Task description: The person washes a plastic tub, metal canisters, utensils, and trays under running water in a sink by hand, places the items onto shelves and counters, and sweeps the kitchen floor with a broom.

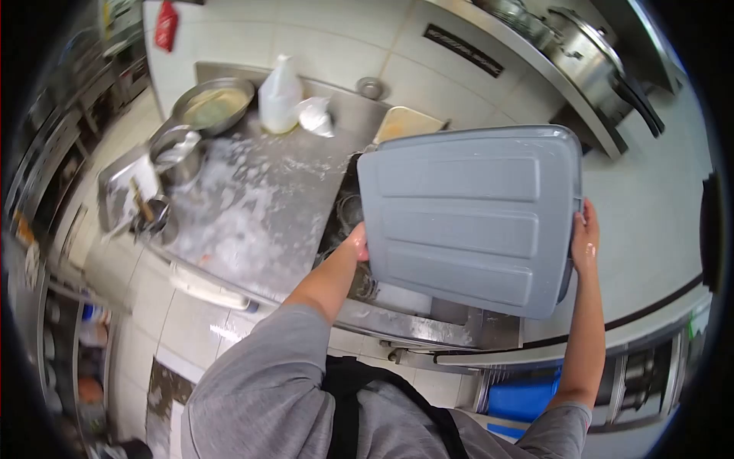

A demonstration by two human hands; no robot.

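A large grey plastic lid (459, 218), rectangular with three long moulded panels, is held up over the sink (447, 312). My left hand (359, 242) grips its left edge, with most of the fingers hidden behind it. On the opposite edge, my right hand (586, 239) is closed round the rim and looks wet and soapy. The lid is tilted, its broad panelled face toward me, and covers much of the basin. Metal items (350, 210) show in part in the sink, left of the lid.
Suds cover the steel drainboard (294, 172) on the left. A frying pan (213, 105), a spray bottle (280, 96), a metal pot (177, 155) and a tray (115, 191) stand there. A shelf (535, 73) holding a pressure cooker (585, 61) overhangs the right.
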